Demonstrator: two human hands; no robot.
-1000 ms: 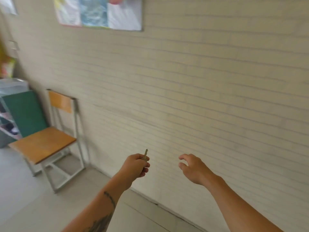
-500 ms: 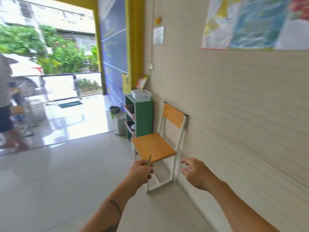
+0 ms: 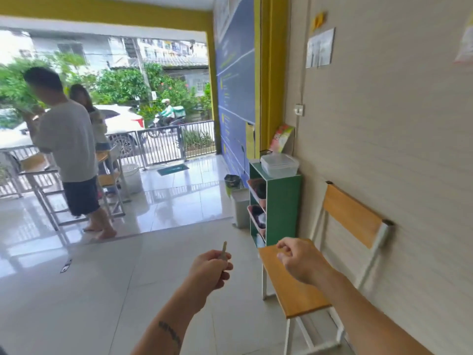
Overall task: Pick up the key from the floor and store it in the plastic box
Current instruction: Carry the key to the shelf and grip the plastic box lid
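One key (image 3: 224, 249) in left hand (image 3: 211, 269), one plastic box (image 3: 279, 164), right hand (image 3: 299, 260) empty

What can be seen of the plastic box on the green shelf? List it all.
The plastic box is a low, clear, rectangular container with rounded corners. A matching clear lid sits on it and looks closed. It rests flat on top of the green shelf unit by the beige wall, with a colourful packet leaning behind it. Its contents cannot be made out. Neither of the hands touches it.
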